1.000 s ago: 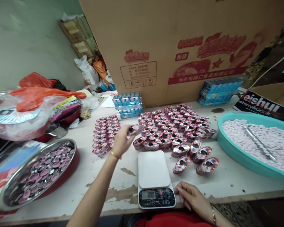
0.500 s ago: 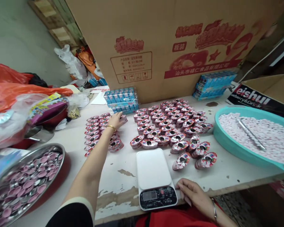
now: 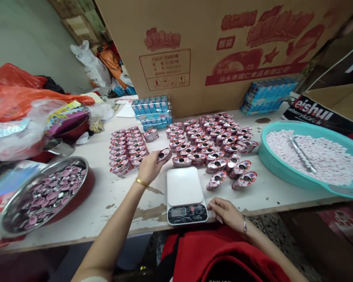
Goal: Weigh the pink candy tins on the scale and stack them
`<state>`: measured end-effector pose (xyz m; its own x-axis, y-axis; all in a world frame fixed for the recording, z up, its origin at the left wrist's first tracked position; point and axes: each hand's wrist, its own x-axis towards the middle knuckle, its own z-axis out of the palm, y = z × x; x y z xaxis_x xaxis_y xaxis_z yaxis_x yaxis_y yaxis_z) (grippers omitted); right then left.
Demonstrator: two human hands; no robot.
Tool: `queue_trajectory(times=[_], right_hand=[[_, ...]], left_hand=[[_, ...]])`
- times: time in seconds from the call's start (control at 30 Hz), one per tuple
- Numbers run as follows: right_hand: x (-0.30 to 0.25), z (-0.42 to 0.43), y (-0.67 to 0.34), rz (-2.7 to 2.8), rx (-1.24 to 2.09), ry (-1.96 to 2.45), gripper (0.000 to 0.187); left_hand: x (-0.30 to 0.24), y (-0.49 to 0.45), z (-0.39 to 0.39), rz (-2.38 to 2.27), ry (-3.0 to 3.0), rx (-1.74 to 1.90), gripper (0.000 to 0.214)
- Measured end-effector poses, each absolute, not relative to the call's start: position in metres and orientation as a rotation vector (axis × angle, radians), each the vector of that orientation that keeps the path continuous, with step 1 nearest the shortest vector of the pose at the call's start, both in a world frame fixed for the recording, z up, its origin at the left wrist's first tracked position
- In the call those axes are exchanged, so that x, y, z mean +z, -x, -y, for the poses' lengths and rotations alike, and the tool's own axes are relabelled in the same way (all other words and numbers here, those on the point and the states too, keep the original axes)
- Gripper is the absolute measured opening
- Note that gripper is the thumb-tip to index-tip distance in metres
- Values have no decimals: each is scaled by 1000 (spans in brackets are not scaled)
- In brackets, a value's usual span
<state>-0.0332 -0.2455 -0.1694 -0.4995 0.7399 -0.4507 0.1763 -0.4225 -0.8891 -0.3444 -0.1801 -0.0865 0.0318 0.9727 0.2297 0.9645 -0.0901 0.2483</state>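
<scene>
My left hand [image 3: 150,166] has its fingers closed around a small oval box [image 3: 164,155] with a round black opening on top, at the front left corner of the larger group of such boxes [image 3: 208,143]. A smaller cluster of oval boxes [image 3: 126,147] stands left of that hand, and a single oval box [image 3: 151,134] sits behind it. The white kitchen scale [image 3: 184,187] has a bare platform and its display shows zeros. My right hand [image 3: 228,213] rests at the table edge by the scale's right corner, fingers loosely bent and apart, nothing visible in them.
A turquoise basin [image 3: 270,176] of small white-pink pieces, with a metal tool [image 3: 301,154] on top, stands right. At left is a steel bowl [image 3: 86,184] of pink spoon-like pieces. Blue packs [image 3: 151,112] stand before a large carton [image 3: 200,94]. Plastic bags lie far left.
My left hand has drawn back from the single oval box near the blue packs to the front corner box. My right hand stays beside the scale. The view has shifted.
</scene>
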Motion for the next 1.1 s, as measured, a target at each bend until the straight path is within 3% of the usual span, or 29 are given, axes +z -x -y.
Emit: queue_trajectory(times=[0.17,0.33,0.5,0.67,0.93,1.1], right_hand=[[-162,251,27,1199,2092,1230,44],[-151,255,18,852,2165,1185,35],[-139,257,7,714,2266,1180,36],[-133,258,-1,735,2219,1243,35],[-123,255,-3,1041,2142,1323,44],[-99,237,16,1398,1885,1301,40]], left_hand=[[-65,321,218,-1650,-2377,496,37],[-86,290,229,-1573,-2409,340,40],[-88,298,236,-1628,-2362,636,54],[-104,323,260,-1894,-1906,1045,38],[-162,338,301,-2064,-1486,1020,40],[-174,337,302,-2055,-1481,1055,36]])
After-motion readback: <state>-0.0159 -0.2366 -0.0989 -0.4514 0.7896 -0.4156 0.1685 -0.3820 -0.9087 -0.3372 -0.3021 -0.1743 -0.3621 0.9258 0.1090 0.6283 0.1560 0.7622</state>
